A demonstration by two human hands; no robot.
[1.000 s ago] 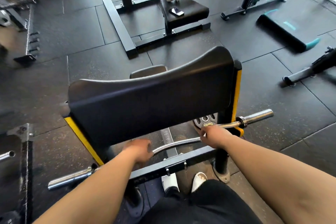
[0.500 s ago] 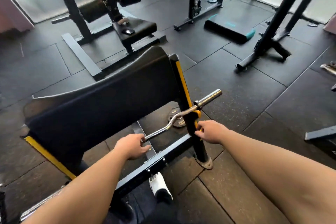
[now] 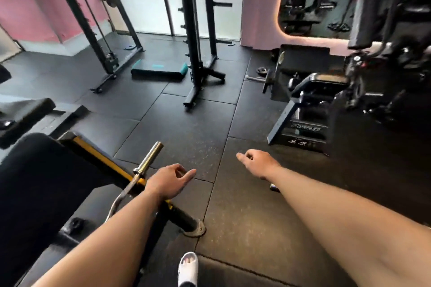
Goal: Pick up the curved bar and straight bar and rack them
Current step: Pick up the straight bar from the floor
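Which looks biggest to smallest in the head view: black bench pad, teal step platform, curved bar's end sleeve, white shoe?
1. black bench pad, far the largest, though nearest the camera.
2. teal step platform, though it lies farther off.
3. curved bar's end sleeve and white shoe: too alike to rank.

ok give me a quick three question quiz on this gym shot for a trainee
1. True or false: the left hand is gripping the curved bar.
2. Where does the curved bar rest?
A. flat on the floor mats
B. on the yellow-edged bench frame
C. in the right hand
3. Fill in: the teal-ended step platform lies on the ____.

Key: 1 false, both hands are empty with fingers loosely open; 2 B; 3 floor.
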